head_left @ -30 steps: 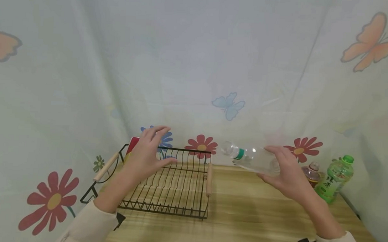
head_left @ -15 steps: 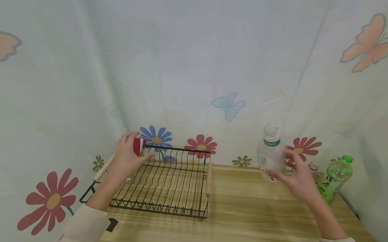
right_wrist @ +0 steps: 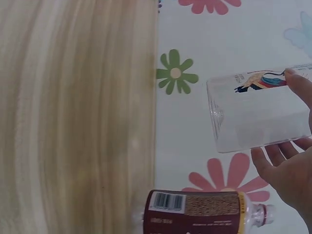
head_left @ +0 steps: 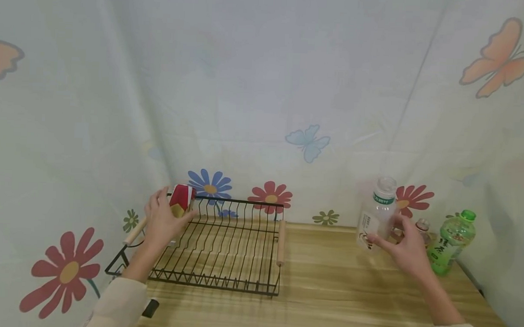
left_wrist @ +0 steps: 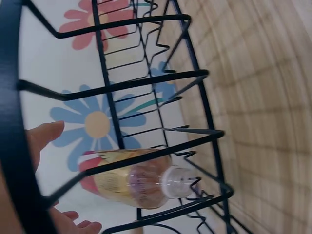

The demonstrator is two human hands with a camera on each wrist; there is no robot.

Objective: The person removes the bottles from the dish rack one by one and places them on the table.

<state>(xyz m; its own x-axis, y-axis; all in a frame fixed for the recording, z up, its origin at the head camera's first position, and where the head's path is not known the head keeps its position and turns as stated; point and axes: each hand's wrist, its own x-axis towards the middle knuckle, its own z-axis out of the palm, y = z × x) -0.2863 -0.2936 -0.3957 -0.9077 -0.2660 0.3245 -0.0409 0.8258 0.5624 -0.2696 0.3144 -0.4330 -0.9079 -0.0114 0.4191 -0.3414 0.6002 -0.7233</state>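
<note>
My right hand (head_left: 408,245) grips a clear, uncapped plastic bottle (head_left: 377,211) with a green neck band. The bottle is nearly upright over the right side of the table; its base faces left in the right wrist view. On the left, a bottle with a red and yellow label (left_wrist: 122,178) stands neck down among the wires of a black dish rack (head_left: 243,201). Around that bottle's upturned base my left hand (head_left: 160,222) is spread, thumb and fingers apart. A gap shows between them and the bottle in the left wrist view.
Behind the right hand stands a bottle with a dark brown label (right_wrist: 195,212). Beside it is a green-capped tea bottle (head_left: 452,242) near the table's right edge. The rack has wooden handles (head_left: 282,243). A flowered curtain (head_left: 264,110) closes off the back.
The clear bottle has turned from lying sideways to nearly upright and moved right with my right hand. My left hand has shifted left and down to the red and yellow bottle.
</note>
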